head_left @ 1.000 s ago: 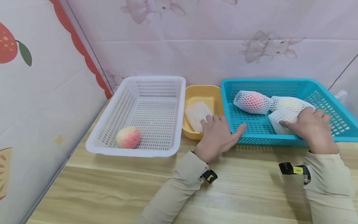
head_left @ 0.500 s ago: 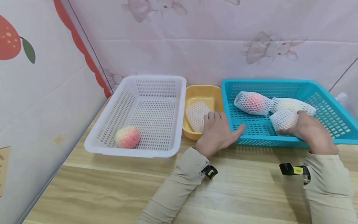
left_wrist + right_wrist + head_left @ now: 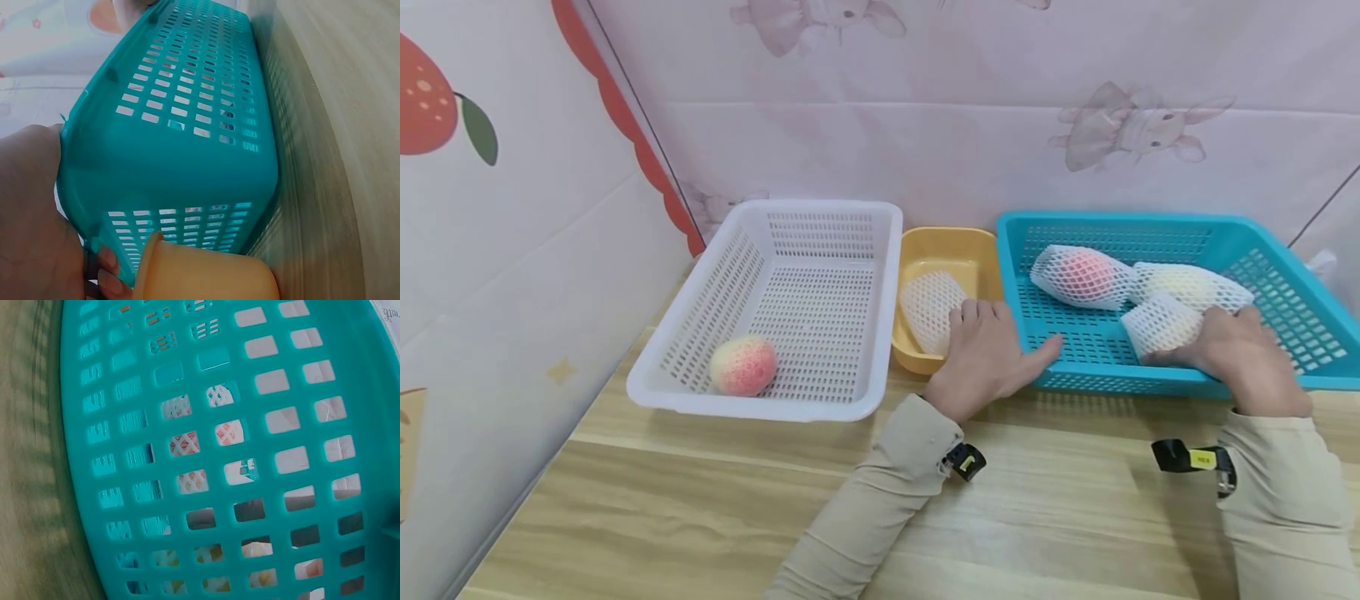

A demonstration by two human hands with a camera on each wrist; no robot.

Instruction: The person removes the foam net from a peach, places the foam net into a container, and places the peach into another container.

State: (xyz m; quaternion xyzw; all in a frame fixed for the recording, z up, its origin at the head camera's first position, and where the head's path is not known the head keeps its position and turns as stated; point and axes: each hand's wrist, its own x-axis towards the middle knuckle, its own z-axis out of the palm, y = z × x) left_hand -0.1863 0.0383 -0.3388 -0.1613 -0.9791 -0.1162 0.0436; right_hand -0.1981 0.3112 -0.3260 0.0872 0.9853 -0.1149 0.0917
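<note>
Your right hand (image 3: 1243, 354) pinches a pale fruit in a foam net (image 3: 1165, 325), thumb along its near side; the fingers' far ends are out of sight, and so is the fruit's right end. That fruit sits inside the teal basket (image 3: 1112, 382), by the front rim right of the middle. Its long axis runs roughly left to right, the flared mouth of the net pointing left and a little toward you. The mesh leaves too little bare to say which fruit it is.

Your left hand (image 3: 988, 358) rests at the basket's front left corner, fingers relaxed, thumb spread wide along the front rim. From the head you cannot see its fingertips; the left wrist view shows two of them beside the basket's end wall.

Just behind your right hand lie a netted pink fruit (image 3: 1088, 277) and a netted yellowish fruit (image 3: 1183, 286), end to end and lengthwise left to right, the pink one dipping slightly rightward. In the yellow tub (image 3: 917, 363), your left hand nearly covers the near edge of a white foam net (image 3: 931, 308); whether anything is inside, you cannot tell. The basket's right corner is cut off by the frame. Your right wrist view is mostly perforated wall, with fruit only in scraps through the holes. A bare peach (image 3: 743, 367) lies near the front of the white basket (image 3: 760, 407).
</note>
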